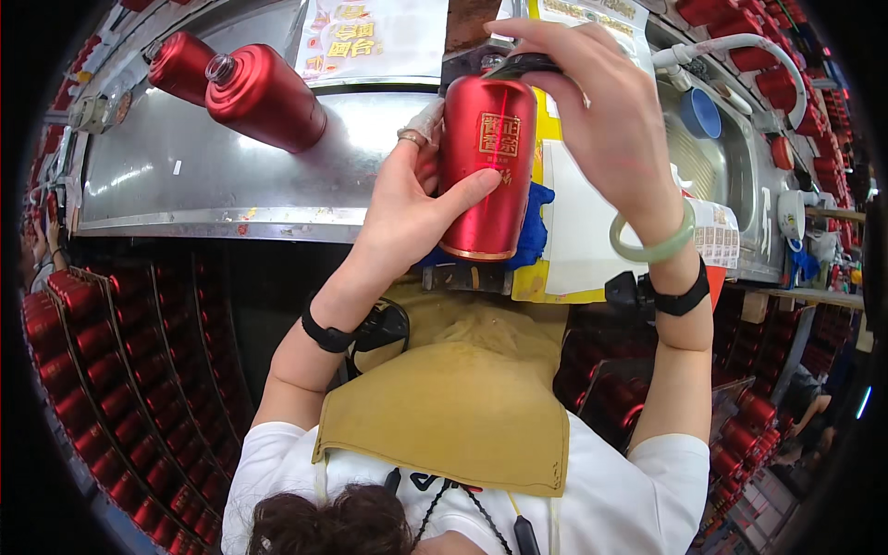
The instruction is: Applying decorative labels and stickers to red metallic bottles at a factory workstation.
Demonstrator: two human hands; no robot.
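Note:
A glossy red bottle (509, 208) with gold print on its front stands in front of me, tilted slightly. My left hand (398, 208) is wrapped round its left side, thumb across the front and a whitish covering on a fingertip. Above the bottle's shoulder, my right hand (610, 116) pinches a thin, flat black scraper-like piece (524, 65), which covers part of the neck. Whether the piece touches the bottle I cannot tell. Behind and under the bottle lies a blue cloth (535, 231), beside white paper (583, 236) on a yellow surface (529, 285).
On the metal worktop (185, 199) at left are two more red bottles, one nearer (268, 97) and one behind (180, 69). A decal sheet (375, 42) lies at the back. Right of me, a sink (717, 166) holds a blue cup (700, 113). Racks of red bottles (120, 388) stand below.

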